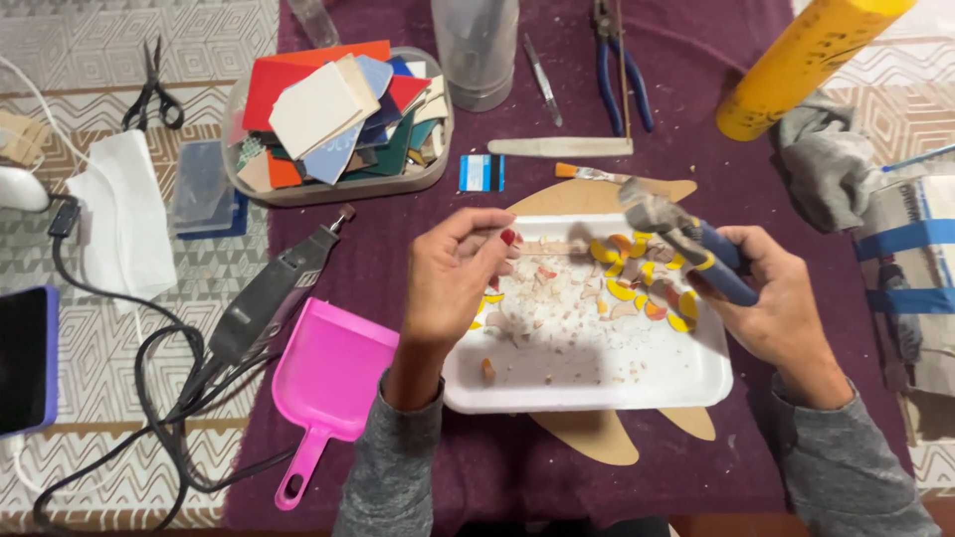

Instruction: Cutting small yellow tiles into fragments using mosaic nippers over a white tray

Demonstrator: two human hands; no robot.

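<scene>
A small blue-and-white card (481, 173) lies above the white tray (597, 383), and a yellow tube (801, 62) runs off the top edge. My left hand (453, 273) pinches a pale tile strip (550, 248) lying crosswise over the tray; its near end is hidden by my fingers. My right hand (771, 293) grips blue-handled nippers (686, 244), whose blurred head points up-left

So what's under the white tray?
A tan cut-out board lies under the white tray, its lobes poking out above and below on the purple cloth. Its middle is covered.
</scene>
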